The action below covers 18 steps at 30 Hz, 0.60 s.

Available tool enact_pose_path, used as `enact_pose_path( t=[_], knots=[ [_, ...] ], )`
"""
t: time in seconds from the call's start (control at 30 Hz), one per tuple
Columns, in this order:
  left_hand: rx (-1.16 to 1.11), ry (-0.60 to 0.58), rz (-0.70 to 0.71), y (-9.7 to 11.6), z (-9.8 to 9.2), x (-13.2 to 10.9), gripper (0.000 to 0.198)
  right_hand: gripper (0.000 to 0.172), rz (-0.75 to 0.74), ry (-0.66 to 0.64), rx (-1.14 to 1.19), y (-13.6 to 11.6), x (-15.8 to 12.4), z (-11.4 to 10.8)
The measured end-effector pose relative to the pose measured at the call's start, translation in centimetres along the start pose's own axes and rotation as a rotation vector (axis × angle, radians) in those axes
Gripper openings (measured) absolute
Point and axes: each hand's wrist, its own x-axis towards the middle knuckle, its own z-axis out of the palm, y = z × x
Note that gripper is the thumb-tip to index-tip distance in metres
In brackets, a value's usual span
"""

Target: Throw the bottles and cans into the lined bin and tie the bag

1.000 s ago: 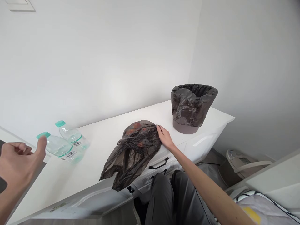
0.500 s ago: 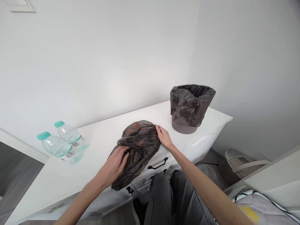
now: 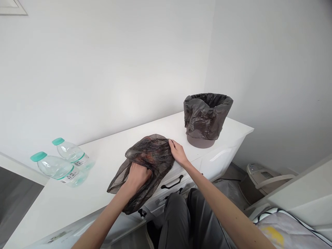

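L hand [image 3: 138, 175] is partly hidden in dk plastic bag [image 3: 162, 166], whose reddish contents [image 3: 148, 157] show only dimly thru it, too vague to ID. Rear btl [image 3: 67, 150] is partly hidden by front btl [image 3: 54, 168]; floor of bin [image 3: 200, 141] is out of sight. Wall plate [image 3: 11, 7] is cut off top L, quilt [image 3: 287, 226] btm R, & both forearms [image 3: 220, 205] run off btm edge.

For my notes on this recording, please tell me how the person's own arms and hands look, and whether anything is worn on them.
The left forearm and right forearm are bare, with no sleeve, watch or bracelet in view. The right hand shows no glove or ring. The left hand is also ungloved, but partly hidden, so rings there cannot be ruled out.
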Motion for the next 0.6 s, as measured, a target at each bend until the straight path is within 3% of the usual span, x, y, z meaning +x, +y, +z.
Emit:
enact_pose_path(
  t=[0.1, 0.23, 0.3, 0.43, 0.53, 0.6],
  knots=[
    [0.037, -0.057, -0.069, -0.2, -0.1, -0.3, 0.03, 0.048, 0.005, -0.006, 0.01, -0.1, 0.0, -0.1],
    [0.017, -0.015, -0.168, -0.8, -2.3, -3.0, 0.05, 0.047, -0.004, 0.0, 0.009, -0.2, 0.0, -0.1],
    [-0.004, 0.034, -0.255, -1.9, -4.3, -4.9, 0.062, 0.047, -0.006, 0.0, 0.002, -0.3, 0.0, -0.1],
    [0.125, 0.206, -0.396, -5.2, -9.4, -8.0, 0.058, 0.046, 0.002, -0.004, -0.003, -0.6, -0.1, 0.0],
    [0.308, 0.296, -0.494, -6.4, -13.4, -8.2, 0.059, 0.047, 0.0, -0.005, 0.003, -0.6, -0.1, 0.0],
    [0.41, 0.246, -0.574, -6.3, -15.4, -7.4, 0.06, 0.046, -0.004, -0.006, 0.004, -0.5, -0.2, 0.1]
  ],
)
